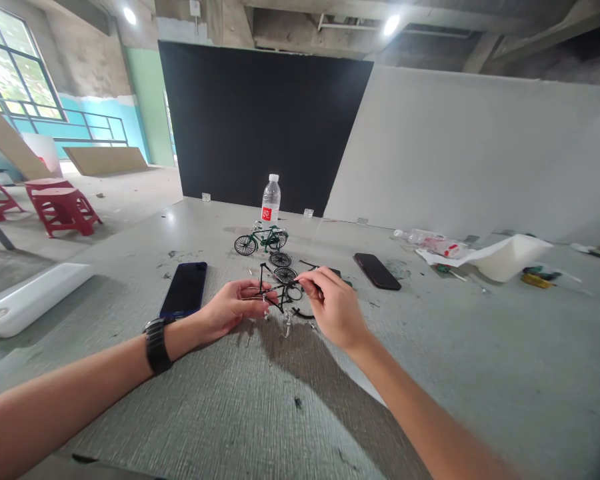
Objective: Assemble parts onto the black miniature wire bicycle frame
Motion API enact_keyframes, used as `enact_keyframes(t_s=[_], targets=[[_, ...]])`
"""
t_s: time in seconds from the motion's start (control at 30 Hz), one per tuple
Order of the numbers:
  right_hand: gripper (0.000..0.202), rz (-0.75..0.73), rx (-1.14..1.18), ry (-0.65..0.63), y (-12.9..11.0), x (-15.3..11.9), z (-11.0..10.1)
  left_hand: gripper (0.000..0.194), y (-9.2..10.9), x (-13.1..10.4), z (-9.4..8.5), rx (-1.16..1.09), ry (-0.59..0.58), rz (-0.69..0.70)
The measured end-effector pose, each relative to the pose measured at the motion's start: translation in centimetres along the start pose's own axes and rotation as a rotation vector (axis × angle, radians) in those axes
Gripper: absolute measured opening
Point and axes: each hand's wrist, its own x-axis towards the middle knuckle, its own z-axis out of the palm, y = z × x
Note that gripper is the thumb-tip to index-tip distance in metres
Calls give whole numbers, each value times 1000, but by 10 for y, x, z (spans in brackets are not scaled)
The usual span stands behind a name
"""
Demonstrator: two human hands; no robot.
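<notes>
Both hands' grip [280,293] around bicycle frame [273,288]

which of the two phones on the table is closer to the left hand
The blue-tinted dark phone, lying just beyond the left hand and its wristwatch. The black phone lies farther off, past the right hand.

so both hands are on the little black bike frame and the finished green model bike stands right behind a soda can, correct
Not quite. In the head view the finished green model bike stands in front of a clear water bottle, not a soda can. Both the left hand and right hand are on the black bike frame.
</notes>
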Motion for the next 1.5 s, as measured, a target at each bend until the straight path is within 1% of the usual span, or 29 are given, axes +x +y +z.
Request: enact_keyframes(t_s=[0.1, 0.23, 0.5, 0.63, 0.73, 0.9, 1.0, 1.1, 1.23, 1.4, 1.5], targets=[[25, 27, 92, -39, -3, 0, 0, 44, -1, 1, -2, 1, 4, 3], [23, 70, 151, -121, -6, 0, -1, 46, -2, 1, -2, 5, 6, -2], [32, 156, 260, -117, -9, 1, -3, 41, 1, 0, -1, 14, -1, -2], [29, 194, 331, -127, -14, 1, -5, 42, 1, -1, 0, -5, 41, -1], [24, 214, 367, -185, -17, 0, -5, 42, 2, -1, 2, -27, 85, -4], [16, 184, 342, -338, -18, -4, 0, 42, 3, 0, 2, -56, 151, -8], [20, 211, 270, -421, -13, -8, 5, 40, 3, 1, 1, -63, 185, 4], [24, 208, 152, -470, -7, -10, 8, 39, 3, 1, 1, -60, 204, 12], [15, 174, 71, -466, -6, -9, 10, 38, 3, 1, 2, -51, 213, 13], [17, 208, 108, -410, -17, -10, 15, 40, 3, 0, 2, -46, 206, 20], [18, 208, 135, -400, -23, -13, 20, 42, 3, 0, 2, -43, 193, 25]])
